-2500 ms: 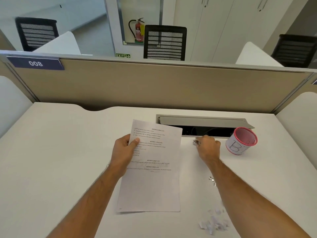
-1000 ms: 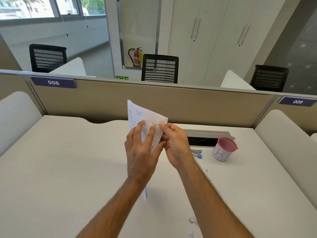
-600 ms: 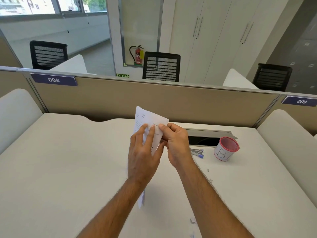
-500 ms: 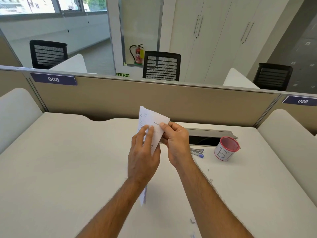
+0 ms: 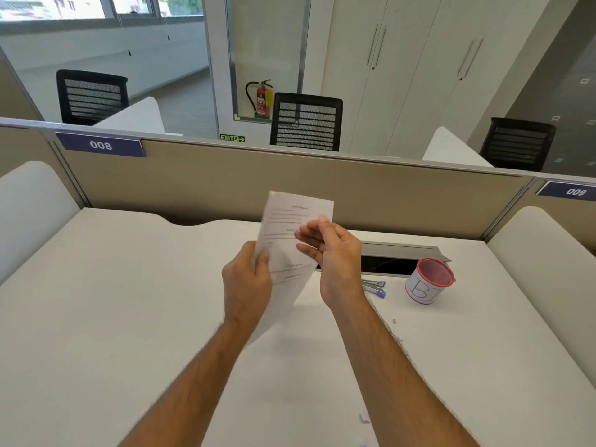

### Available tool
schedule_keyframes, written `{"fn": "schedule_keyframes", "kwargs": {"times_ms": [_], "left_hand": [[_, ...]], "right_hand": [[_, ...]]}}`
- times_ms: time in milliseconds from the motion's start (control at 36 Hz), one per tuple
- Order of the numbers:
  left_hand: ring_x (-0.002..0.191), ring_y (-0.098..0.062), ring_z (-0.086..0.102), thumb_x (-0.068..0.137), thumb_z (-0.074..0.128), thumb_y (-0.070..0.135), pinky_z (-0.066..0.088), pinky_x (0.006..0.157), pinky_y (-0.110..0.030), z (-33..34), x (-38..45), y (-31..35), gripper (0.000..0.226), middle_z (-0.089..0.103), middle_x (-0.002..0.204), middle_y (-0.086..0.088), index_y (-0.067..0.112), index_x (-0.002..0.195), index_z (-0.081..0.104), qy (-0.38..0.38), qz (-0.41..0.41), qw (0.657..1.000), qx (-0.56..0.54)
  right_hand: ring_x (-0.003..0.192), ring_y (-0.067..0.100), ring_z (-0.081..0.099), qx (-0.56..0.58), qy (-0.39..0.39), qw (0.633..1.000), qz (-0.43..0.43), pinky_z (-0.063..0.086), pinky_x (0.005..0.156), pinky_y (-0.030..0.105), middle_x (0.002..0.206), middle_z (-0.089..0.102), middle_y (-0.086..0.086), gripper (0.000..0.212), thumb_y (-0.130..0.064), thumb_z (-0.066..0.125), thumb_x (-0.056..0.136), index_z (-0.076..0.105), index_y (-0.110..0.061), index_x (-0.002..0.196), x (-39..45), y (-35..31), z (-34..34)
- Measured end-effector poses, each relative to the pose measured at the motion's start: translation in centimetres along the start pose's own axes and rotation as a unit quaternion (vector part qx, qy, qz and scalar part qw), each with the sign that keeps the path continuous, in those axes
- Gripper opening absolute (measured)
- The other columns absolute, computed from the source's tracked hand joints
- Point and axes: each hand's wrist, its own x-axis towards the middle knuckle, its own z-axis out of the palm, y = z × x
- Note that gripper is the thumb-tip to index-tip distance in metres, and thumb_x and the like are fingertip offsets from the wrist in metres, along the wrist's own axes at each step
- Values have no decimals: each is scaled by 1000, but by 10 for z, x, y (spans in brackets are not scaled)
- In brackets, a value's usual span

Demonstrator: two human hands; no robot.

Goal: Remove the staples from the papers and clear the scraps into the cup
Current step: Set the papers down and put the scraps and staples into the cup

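Observation:
My left hand [image 5: 246, 282] grips the left edge of the printed papers [image 5: 290, 240] and holds them upright and tilted above the desk. My right hand [image 5: 337, 256] hovers at the sheets' right side with thumb and fingers spread; the top right corner is free. A white cup [image 5: 429, 282] with a red rim and a drawn "B" stands on the desk to the right. Small paper scraps [image 5: 364, 419] lie near the front edge and a tiny bit [image 5: 394, 321] lies near the cup. No staple is visible.
A small metal tool with a blue tip [image 5: 374, 285] lies between my right hand and the cup. Behind it, the open cable hatch [image 5: 387, 262] is set into the white desk [image 5: 129, 317]. A beige partition [image 5: 225, 185] closes off the back.
The papers were lifted off the desk. My right hand pinched their top corner, and it has now let go and spread its fingers. The sheets have swung to face me more.

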Motion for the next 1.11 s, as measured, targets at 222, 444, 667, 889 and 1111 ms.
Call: {"fn": "schedule_keyframes", "kwargs": {"times_ms": [222, 444, 667, 889, 1111], "left_hand": [[83, -24, 76, 99, 58, 22, 64, 72, -46, -23, 21, -20, 15, 77, 97, 2, 21, 105, 71, -59, -139, 965, -213], [87, -32, 76, 97, 61, 15, 62, 76, -48, -30, 30, -34, 19, 79, 101, -6, 10, 111, 72, -77, -230, 920, -309], [90, -31, 76, 96, 63, 17, 61, 80, -50, -25, 35, -54, 19, 78, 106, -5, 11, 112, 71, -77, -254, 911, -314], [99, -29, 74, 88, 73, 15, 59, 85, -43, -28, 29, -80, 29, 77, 109, 0, 12, 116, 65, -143, -280, 912, -264], [98, -32, 72, 83, 65, -8, 59, 83, -41, -23, 5, -129, 38, 74, 110, -9, 13, 115, 64, -202, -368, 889, -182]], "right_hand": [[111, 20, 64, -101, 133, 986, -27, 58, 89, 36, 117, 67, -2, 28, -44, 70, 90, 66, -26, 110, 17, 32, -28], [102, 12, 63, -180, 76, 980, 50, 54, 79, 32, 117, 63, -3, 54, -58, 65, 89, 47, -29, 132, 15, 44, -50], [98, 28, 75, -193, -46, 977, 79, 60, 89, 46, 103, 78, 1, 21, -21, 75, 89, 68, -14, 108, 13, 65, -62], [95, 27, 75, -243, -26, 967, 78, 61, 87, 51, 105, 77, 3, 16, -11, 68, 91, 66, -16, 106, 27, 90, -71], [102, 27, 71, -259, -18, 958, 123, 59, 90, 45, 110, 72, 5, 29, 4, 55, 93, 60, -22, 106, 40, 117, -62]]}}
